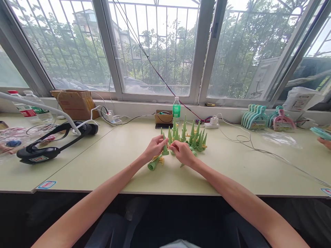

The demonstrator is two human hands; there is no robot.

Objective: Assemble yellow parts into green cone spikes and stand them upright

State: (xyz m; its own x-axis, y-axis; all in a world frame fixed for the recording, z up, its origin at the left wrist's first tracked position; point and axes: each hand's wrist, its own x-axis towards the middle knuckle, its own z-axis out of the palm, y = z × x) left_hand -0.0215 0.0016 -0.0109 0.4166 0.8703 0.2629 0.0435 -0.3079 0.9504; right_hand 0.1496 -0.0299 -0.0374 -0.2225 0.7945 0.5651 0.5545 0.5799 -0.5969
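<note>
My left hand [155, 147] is closed on a green plastic plant-watering spike [165, 150], held upright with its wide end down. Close beside it, my right hand [182, 151] is pinched at the spike's side; a small yellowish bit shows at its fingertips, too small to name for certain. Below my left hand another green spike [153, 164] lies on its side, with yellow valve pieces [161, 160] next to it. Behind my hands several green spikes [192, 132] stand points up in a cluster, some with yellow valves, partly hidden by my fingers.
A green-labelled bottle [176, 109], a small cardboard box [163, 117] and a dark phone [163, 126] stand or lie behind. Left is a black headset [46, 146]. White cables [254, 148], hangers [255, 117] and another person's hand [324, 142] are at the right.
</note>
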